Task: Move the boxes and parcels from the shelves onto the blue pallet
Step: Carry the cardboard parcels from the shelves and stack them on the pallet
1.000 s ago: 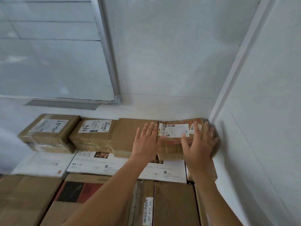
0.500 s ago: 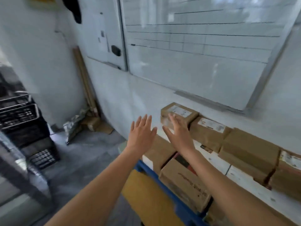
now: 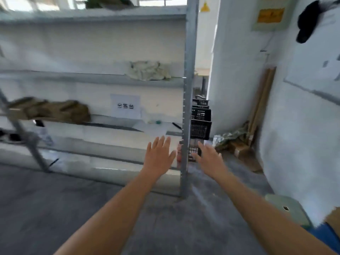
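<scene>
Grey concrete floor (image 3: 55, 208) filled the near ground, and a metal shelving rack (image 3: 187, 100) stood across the far left, its boards running long from left to right and its upright post rising close to the middle. On the middle board lay a crumpled pale cloth (image 3: 148, 70); one board lower, an olive bag (image 3: 55, 111) sprawled at the left with a white paper sign (image 3: 125, 106) propped against the back wall. No box or parcel could be made out on those boards through the blur. Beyond the post, stacked black crates (image 3: 200, 126) sat in the gap beside a white pillar (image 3: 235, 70), and wooden strips (image 3: 261, 105) leaned in the far right corner. The blue pallet (image 3: 325, 236) showed only as a sliver at the near right edge, with a brown cardboard corner (image 3: 334, 219) above it, so its long axis could not be told. A pale green stool (image 3: 285, 208) stood just beside it. Both arms reached forward: the left hand (image 3: 159, 157) was spread flat, fingers straight, holding nothing; the right hand (image 3: 209, 159) was likewise open and empty, in front of the post's foot, touching nothing.
</scene>
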